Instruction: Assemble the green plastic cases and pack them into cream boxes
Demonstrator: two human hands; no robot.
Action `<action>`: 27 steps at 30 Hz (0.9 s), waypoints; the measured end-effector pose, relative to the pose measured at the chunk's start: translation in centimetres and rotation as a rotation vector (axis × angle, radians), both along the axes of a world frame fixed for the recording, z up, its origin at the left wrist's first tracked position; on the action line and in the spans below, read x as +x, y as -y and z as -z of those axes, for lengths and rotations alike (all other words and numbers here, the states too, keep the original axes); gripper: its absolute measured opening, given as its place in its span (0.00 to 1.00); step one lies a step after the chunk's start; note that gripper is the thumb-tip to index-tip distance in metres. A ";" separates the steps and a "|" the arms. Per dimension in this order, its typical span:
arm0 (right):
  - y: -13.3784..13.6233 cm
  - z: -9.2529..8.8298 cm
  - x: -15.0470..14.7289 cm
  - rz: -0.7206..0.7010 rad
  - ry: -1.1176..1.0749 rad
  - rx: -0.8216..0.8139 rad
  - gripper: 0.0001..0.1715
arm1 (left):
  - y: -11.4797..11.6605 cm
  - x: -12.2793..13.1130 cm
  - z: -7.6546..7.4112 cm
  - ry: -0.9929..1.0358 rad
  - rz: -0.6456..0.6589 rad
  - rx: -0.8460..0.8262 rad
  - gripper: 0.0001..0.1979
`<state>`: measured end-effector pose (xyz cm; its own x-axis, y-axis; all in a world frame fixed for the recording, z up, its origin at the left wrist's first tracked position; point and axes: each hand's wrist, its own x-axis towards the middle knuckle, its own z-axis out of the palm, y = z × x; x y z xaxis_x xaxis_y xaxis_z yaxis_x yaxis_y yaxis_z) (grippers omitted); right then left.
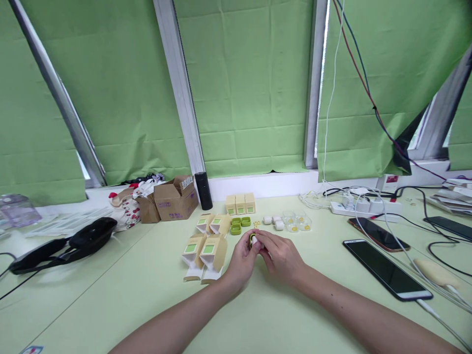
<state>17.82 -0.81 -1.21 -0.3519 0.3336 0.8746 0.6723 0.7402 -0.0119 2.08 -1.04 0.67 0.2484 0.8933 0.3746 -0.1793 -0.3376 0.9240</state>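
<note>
My left hand point(241, 263) and my right hand point(282, 255) meet over the middle of the pale green table point(147, 295), fingers pinched together on one small green and black piece point(252, 240) with a white part. Just beyond the hands lie green rings point(240, 224), white caps point(273, 221) and clear round cups point(297, 222). Several open tan cartons point(206, 243) with green labels lie to the left of my hands. Three closed tan boxes point(240, 203) stand in a row behind them.
A black cylinder point(203, 191) and a brown cardboard box point(176, 197) stand at the back. A black strap bag point(70, 243) lies left. Right are two dark phones point(385, 268), a power strip point(363, 206) with cables, and green blinds point(250, 83) behind.
</note>
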 end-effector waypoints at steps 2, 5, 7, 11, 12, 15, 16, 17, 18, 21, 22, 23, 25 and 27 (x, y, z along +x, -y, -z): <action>0.0 -0.1 0.0 -0.001 0.004 -0.003 0.22 | 0.0 0.0 0.0 -0.001 -0.003 0.005 0.25; 0.0 -0.1 0.0 0.005 0.003 -0.001 0.22 | 0.0 0.1 0.0 0.008 -0.001 0.008 0.26; -0.1 0.0 -0.1 0.005 0.007 0.003 0.22 | 0.0 0.2 0.0 0.010 -0.003 0.007 0.26; -0.2 0.2 0.0 -0.002 -0.002 0.015 0.23 | -0.1 0.1 0.0 -0.005 -0.024 -0.010 0.27; -0.2 0.2 0.0 -0.004 -0.007 0.006 0.23 | -0.2 0.1 0.1 -0.004 -0.026 -0.018 0.28; -0.1 0.1 0.2 -0.032 -0.027 -0.059 0.26 | -0.3 0.0 0.2 0.017 -0.011 -0.049 0.32; -0.1 0.1 0.3 -0.049 -0.037 -0.090 0.28 | -0.3 0.0 0.2 0.029 0.007 -0.058 0.33; 0.0 0.0 0.4 -0.067 -0.045 -0.123 0.30 | -0.3 0.0 0.3 0.043 0.029 -0.070 0.33; 0.1 0.0 0.5 -0.085 -0.054 -0.156 0.33 | -0.3 0.0 0.4 0.058 0.051 -0.083 0.34; 0.2 0.0 0.7 -0.122 -0.070 -0.235 0.36 | -0.4 -0.1 0.8 0.092 0.090 -0.136 0.36; 0.2 0.0 0.8 -0.130 -0.076 -0.253 0.35 | -0.4 -0.1 0.9 0.097 0.093 -0.151 0.38; 0.2 0.0 0.8 -0.135 -0.086 -0.268 0.34 | -0.5 -0.2 1.0 0.100 0.096 -0.162 0.39; 0.2 0.0 0.8 -0.143 -0.108 -0.298 0.32 | -0.5 -0.4 1.0 0.098 0.105 -0.171 0.41; 0.2 -0.1 0.8 -0.148 -0.126 -0.323 0.30 | -0.5 -0.5 0.9 0.095 0.108 -0.173 0.41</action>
